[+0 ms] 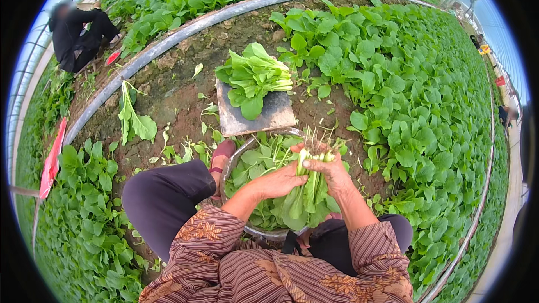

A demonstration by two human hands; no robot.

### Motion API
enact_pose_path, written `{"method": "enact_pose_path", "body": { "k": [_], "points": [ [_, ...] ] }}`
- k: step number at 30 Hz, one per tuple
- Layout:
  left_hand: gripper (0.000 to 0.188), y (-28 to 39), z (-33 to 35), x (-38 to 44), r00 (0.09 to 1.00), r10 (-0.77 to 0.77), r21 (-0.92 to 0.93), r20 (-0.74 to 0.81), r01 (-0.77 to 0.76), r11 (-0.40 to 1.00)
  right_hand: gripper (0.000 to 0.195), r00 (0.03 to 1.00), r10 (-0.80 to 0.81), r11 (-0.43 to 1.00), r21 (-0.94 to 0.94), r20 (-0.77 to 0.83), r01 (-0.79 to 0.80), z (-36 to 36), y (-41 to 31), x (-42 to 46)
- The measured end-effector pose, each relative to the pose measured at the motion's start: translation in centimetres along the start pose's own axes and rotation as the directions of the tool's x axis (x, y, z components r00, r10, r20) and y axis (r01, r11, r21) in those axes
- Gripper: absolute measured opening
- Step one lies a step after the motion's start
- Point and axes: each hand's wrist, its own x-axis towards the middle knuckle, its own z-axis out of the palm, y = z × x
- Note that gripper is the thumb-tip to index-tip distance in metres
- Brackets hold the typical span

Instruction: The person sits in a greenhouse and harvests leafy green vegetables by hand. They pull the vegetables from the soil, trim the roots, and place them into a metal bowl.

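Note:
A bunch of leafy greens (pixel 310 191) is held upside down between my hands, its soil-flecked roots pointing away from me and its leaves hanging towards my lap. My right hand (pixel 332 172) grips the pale stems just below the roots, thumb across the front. On the other side, my left hand (pixel 278 182) closes around the same stems, with its fingers partly hidden behind them. Beneath both hands is a round metal basin (pixel 228 171) filled with loose green leaves (pixel 257 162). Beyond its far rim, a stack of greens (pixel 259 78) lies on a worn board (pixel 257 117), stems to the right.
A grey pipe (pixel 168 42) curves across the soil. Dense leafy crop (pixel 404 122) grows at right, with more plants (pixel 92 219) at left. An uprooted plant (pixel 134 113) and scattered leaves lie on the ground. A person (pixel 78 35) sits at upper left; a red bag (pixel 52 160) is below.

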Motion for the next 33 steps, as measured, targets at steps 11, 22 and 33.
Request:
{"method": "enact_pose_path", "body": {
  "k": [11, 22, 33],
  "points": [
    [0.080, 0.7, -2.9, 1.7, 0.907, -0.115, 0.332, -0.405, 0.263, 0.906, 0.040, 0.875, -0.179, 0.928, 0.217, -0.449, 0.302, 1.5, 0.4, 5.4],
    [0.064, 4.2, -8.4, 10.8, 0.929, 0.131, 0.857, -0.347, 0.370, -0.358, 0.013, 0.836, 0.125, 0.580, 0.723, -0.534, 0.375, 1.2, 2.5, 20.7],
    [0.064, -3.4, -17.5, 12.1, 0.958, -0.004, 0.916, -0.287, 0.274, -0.292, 0.028, 0.896, 0.170, 0.363, 0.872, -0.410, 0.329, 0.0, 7.9, 27.1]
  ]
}}
